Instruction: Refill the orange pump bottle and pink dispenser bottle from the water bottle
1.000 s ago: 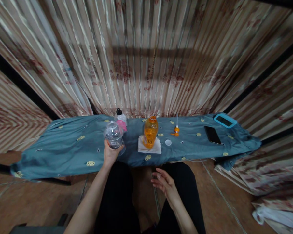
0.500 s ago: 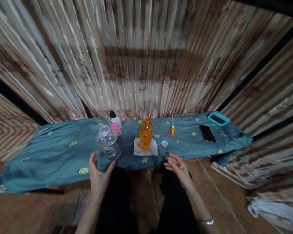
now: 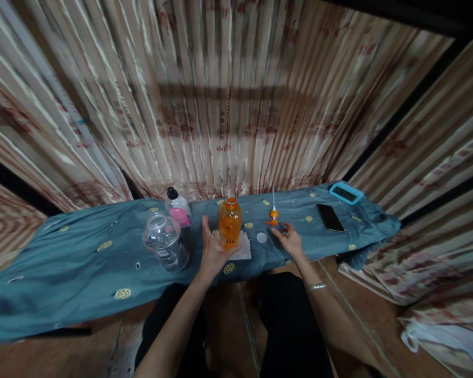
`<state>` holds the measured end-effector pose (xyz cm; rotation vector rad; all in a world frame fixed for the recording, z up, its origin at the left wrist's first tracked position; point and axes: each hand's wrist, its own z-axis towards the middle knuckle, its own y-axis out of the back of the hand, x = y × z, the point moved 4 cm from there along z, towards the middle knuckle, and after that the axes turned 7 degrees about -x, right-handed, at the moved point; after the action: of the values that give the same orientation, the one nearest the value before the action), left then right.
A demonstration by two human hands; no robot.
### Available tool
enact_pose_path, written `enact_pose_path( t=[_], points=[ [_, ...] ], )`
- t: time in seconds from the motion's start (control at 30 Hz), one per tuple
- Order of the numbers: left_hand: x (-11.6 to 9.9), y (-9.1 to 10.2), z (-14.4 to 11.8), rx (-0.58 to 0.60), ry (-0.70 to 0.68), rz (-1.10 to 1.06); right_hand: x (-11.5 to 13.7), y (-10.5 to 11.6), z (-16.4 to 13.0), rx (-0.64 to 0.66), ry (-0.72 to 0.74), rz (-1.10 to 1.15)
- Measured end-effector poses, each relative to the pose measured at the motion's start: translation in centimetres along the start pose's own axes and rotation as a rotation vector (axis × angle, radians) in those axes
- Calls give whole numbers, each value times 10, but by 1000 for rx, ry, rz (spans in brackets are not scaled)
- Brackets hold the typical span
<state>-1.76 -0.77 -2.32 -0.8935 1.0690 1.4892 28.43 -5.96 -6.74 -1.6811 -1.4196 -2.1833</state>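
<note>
Orange bottle (image 3: 229, 223) on white cloth (image 3: 243, 253) looks newly in play: left hand (image 3: 215, 257), off the clear bottle (image 3: 165, 247) to its left, spreads open around it; right hand (image 3: 292, 243), open, nears the pump (image 3: 274, 214) to its right.

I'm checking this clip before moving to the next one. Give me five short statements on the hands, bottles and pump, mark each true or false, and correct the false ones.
1. The orange bottle stands on the napkin. True.
2. The left hand is nearer the orange bottle than the clear bottle. True.
3. The clear bottle is on the napkin too. False: it stands on the tablecloth, left of the napkin.
4. The right hand is near the pump. True.
5. The pump is fitted to the orange bottle. False: it lies apart on the tablecloth, right of the bottle.
</note>
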Motion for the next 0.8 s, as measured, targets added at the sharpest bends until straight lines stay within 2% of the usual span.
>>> enact_pose_path(
  t=[0.13,0.43,0.5,0.67,0.8],
  points=[
    [9,-19,18,-9,10,-61,15,-10,23,-50,27,-136],
    [28,-35,28,92,92,-110,31,-38,64,-59,-20,-298],
    [29,-37,29,71,87,-100,30,-41,71,-55,-49,-317],
    [34,-40,29,80,48,-119,27,-42,82,-39,-117,-278],
    [36,-40,28,59,10,-117,29,-35,82,-14,-154,-104]
  ],
)
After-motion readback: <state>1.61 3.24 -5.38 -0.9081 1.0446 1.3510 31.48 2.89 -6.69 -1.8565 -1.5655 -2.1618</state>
